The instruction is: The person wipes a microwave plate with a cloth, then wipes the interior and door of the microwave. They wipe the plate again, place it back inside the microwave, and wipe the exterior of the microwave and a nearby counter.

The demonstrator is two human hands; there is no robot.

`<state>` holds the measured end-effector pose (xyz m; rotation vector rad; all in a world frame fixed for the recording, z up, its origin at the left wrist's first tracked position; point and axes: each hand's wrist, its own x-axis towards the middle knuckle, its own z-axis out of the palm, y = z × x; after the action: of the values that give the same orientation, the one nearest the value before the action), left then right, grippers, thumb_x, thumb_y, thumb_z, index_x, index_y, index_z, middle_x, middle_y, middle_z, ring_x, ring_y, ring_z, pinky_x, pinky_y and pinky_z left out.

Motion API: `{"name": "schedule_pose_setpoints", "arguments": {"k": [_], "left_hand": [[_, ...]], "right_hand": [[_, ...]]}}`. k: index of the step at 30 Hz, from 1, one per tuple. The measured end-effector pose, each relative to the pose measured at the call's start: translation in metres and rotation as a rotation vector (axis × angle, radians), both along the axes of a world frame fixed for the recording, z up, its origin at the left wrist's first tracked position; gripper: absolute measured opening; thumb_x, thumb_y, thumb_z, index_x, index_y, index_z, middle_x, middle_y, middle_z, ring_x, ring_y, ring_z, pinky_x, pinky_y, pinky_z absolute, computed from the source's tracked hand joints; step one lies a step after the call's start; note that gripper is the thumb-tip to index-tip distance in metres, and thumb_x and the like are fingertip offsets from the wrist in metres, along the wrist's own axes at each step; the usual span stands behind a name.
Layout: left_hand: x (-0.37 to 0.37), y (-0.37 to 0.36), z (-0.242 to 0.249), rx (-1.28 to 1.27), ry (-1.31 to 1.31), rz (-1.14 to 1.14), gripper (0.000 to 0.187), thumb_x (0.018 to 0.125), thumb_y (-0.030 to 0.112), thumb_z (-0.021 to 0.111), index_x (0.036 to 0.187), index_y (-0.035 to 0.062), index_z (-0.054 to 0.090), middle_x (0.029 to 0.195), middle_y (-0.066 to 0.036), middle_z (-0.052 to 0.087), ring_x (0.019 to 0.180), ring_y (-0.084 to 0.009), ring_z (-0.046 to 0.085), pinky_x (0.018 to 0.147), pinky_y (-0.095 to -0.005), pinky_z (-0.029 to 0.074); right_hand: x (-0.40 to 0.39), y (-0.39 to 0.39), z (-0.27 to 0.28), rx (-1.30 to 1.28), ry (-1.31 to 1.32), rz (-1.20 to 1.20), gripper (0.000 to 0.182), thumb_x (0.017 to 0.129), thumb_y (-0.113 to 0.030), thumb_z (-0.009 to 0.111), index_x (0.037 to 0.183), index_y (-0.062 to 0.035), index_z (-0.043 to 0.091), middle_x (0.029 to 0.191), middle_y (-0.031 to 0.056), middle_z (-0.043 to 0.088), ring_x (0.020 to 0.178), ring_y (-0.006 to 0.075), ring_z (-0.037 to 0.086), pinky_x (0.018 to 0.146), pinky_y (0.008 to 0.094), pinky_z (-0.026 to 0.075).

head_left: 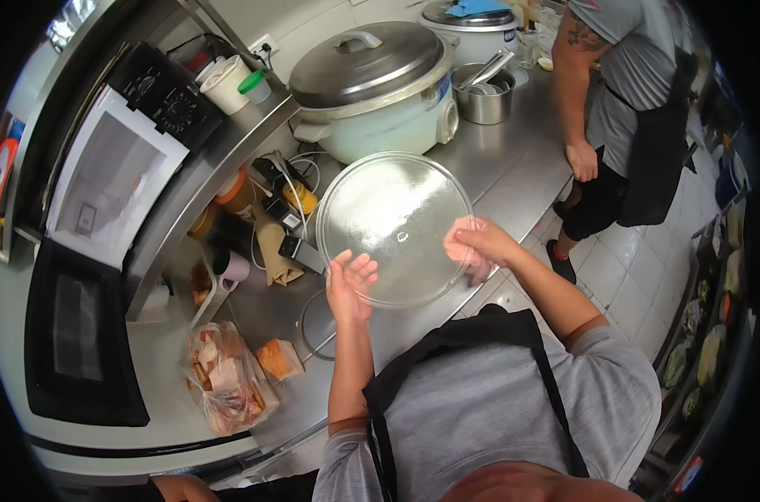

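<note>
A round clear glass microwave turntable plate [397, 213] is held up in front of me, over the steel counter. My right hand [478, 244] grips its right rim, with the thumb on the near face and the fingers seen through the glass. At the lower left rim, my left hand [351, 283] holds the edge with its fingers curled against the glass. Left of the plate, a microwave [116, 171] stands on a shelf with its door [83, 335] swung open; its lit white inside shows.
A large lidded rice cooker [372, 92] stands behind the plate, beside a steel pot [483, 94] with utensils. Bagged bread [225, 376], a bread piece [279, 358] and a pink mug [231, 268] sit at left. Another person [639, 109] in a dark apron stands at right.
</note>
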<state>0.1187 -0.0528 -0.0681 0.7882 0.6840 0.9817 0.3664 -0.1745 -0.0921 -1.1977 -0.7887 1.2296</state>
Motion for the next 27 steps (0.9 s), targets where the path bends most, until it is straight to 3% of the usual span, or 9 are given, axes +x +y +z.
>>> {"name": "schedule_pose_setpoints", "arguments": {"k": [2,5,8,12,15,18,21,25,27], "left_hand": [[-0.002,-0.005,0.004,0.035,0.006,0.049,0.036,0.09,0.037,0.035,0.104,0.0049,0.044,0.088,-0.015,0.058,0.074,-0.023,0.059,0.058,-0.0301,0.048],[0.001,-0.012,0.016,0.12,0.026,0.151,0.037,0.09,0.036,0.035,0.104,0.0021,0.043,0.086,-0.016,0.058,0.071,-0.0224,0.059,0.056,-0.0284,0.048],[0.008,-0.014,0.016,0.18,-0.012,0.15,0.037,0.091,0.035,0.035,0.104,0.0011,0.043,0.084,-0.016,0.058,0.071,-0.0223,0.059,0.055,-0.0284,0.049],[0.022,-0.024,0.03,0.208,0.027,0.161,0.036,0.09,0.034,0.036,0.103,0.0012,0.043,0.084,-0.016,0.058,0.07,-0.022,0.059,0.055,-0.0285,0.049],[0.026,-0.025,0.031,0.214,0.031,0.166,0.036,0.09,0.034,0.036,0.103,0.001,0.042,0.083,-0.016,0.058,0.069,-0.0212,0.059,0.055,-0.0279,0.049],[0.028,-0.028,0.029,0.246,0.04,0.137,0.035,0.09,0.033,0.038,0.102,0.0006,0.042,0.083,-0.016,0.058,0.068,-0.0207,0.059,0.055,-0.027,0.048],[0.033,-0.035,0.032,0.299,0.051,0.12,0.034,0.09,0.032,0.039,0.101,0.0003,0.043,0.083,-0.016,0.058,0.069,-0.0203,0.059,0.055,-0.0267,0.048],[0.04,-0.034,0.034,0.32,0.063,0.077,0.033,0.09,0.031,0.04,0.1,-0.0002,0.043,0.083,-0.015,0.058,0.069,-0.0199,0.059,0.055,-0.0263,0.048],[0.042,-0.037,0.033,0.337,0.085,0.063,0.032,0.09,0.03,0.039,0.1,-0.0003,0.043,0.083,-0.015,0.058,0.068,-0.0196,0.059,0.055,-0.0257,0.048]], "right_hand": [[0.015,0.0,0.018,-0.053,-0.4,0.068,0.024,0.085,-0.022,0.049,0.099,-0.0025,0.055,0.088,0.0059,0.06,0.076,0.0105,0.057,0.067,0.0253,0.048],[0.02,0.002,0.034,0.22,-0.351,-0.366,0.023,0.085,-0.021,0.049,0.1,-0.0049,0.056,0.091,0.0075,0.059,0.078,0.0155,0.057,0.072,0.0284,0.045],[0.008,0.019,0.045,0.473,-1.394,-0.494,0.023,0.081,-0.018,0.053,0.102,-0.0087,0.056,0.094,0.0079,0.057,0.082,0.0232,0.054,0.076,0.0329,0.042],[-0.041,0.032,0.042,0.456,-1.447,-0.662,0.021,0.072,-0.013,0.059,0.093,-0.0125,0.06,0.092,0.0041,0.056,0.083,0.026,0.05,0.074,0.0364,0.04],[-0.066,0.011,0.042,0.556,-1.44,-0.339,0.015,0.069,-0.013,0.062,0.084,-0.0141,0.06,0.088,0.0006,0.056,0.08,0.0233,0.05,0.069,0.0341,0.04],[-0.034,0.031,0.041,0.491,-1.538,-0.523,0.014,0.065,-0.012,0.064,0.078,-0.0158,0.058,0.084,-0.0024,0.056,0.076,0.0206,0.05,0.066,0.0314,0.04],[-0.004,0.05,0.046,0.474,-1.344,-0.726,0.014,0.064,-0.011,0.065,0.075,-0.0166,0.058,0.081,-0.002,0.055,0.075,0.0204,0.05,0.066,0.0316,0.04],[-0.034,0.038,0.052,0.65,-1.337,-0.542,0.013,0.063,-0.011,0.065,0.073,-0.014,0.057,0.077,0.0005,0.056,0.074,0.0223,0.051,0.065,0.0335,0.04],[-0.018,0.045,0.051,0.473,-1.365,-0.647,0.014,0.062,-0.009,0.065,0.071,-0.013,0.056,0.075,0.0009,0.055,0.074,0.0227,0.051,0.066,0.0331,0.04]]}}
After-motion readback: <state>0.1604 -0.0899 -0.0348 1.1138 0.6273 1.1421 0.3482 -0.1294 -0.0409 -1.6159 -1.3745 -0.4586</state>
